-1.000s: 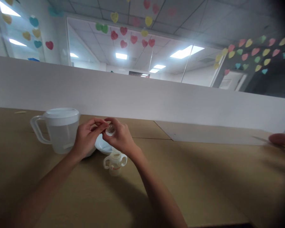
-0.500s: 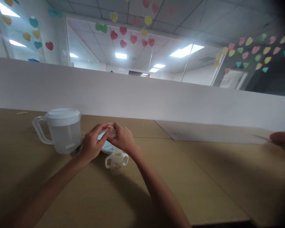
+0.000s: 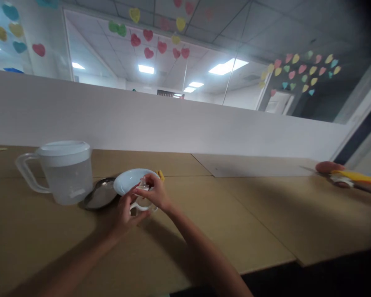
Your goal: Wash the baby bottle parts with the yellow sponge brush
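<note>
A small baby bottle [image 3: 144,203] with white side handles stands on the table in front of a pale blue bowl [image 3: 128,178]. My left hand [image 3: 128,212] is wrapped round the bottle's left side, by its handle. Above the bottle's mouth my right hand [image 3: 156,193] pinches a clear nipple top [image 3: 143,184], which sits on or just over the opening; the fingers hide the exact contact.
A lidded water pitcher [image 3: 66,175] stands at the left, with a metal dish [image 3: 101,194] beside it. Something yellow [image 3: 160,175] lies behind the bowl. At the far right are a reddish object [image 3: 329,167] and a yellow-orange item [image 3: 358,177] on the table [image 3: 235,231].
Both hands have come down from above the bowl to the bottle. My left hand now grips the bottle, and the top is at its mouth. The view has shifted right.
</note>
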Demonstrator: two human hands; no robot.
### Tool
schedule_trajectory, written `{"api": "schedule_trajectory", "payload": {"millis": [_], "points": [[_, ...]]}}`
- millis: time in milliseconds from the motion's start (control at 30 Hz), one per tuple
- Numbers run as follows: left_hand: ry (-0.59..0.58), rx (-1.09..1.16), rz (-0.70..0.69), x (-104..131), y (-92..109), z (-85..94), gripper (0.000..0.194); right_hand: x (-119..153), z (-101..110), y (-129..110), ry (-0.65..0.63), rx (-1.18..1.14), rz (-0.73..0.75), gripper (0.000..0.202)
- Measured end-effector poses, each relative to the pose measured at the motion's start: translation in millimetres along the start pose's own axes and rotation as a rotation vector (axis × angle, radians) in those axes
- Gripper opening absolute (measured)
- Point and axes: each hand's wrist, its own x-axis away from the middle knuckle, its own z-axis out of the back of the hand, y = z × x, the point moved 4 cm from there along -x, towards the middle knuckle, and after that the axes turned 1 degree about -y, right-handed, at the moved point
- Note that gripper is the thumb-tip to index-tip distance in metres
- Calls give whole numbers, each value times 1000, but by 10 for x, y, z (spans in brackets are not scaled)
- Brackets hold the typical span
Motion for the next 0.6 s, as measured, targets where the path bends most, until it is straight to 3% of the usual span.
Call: {"api": "schedule_trajectory", "payload": {"millis": [300, 433, 600], "points": [[-3, -4, 57, 31, -37, 27, 68, 266, 85, -113, -120, 75, -6, 27], [13, 9, 71, 36, -69, 33, 59, 281, 73, -72, -118, 77, -14, 30], [-21, -33, 49, 6, -11, 53, 53, 268, 129, -65, -61, 194, 118, 22]]}}
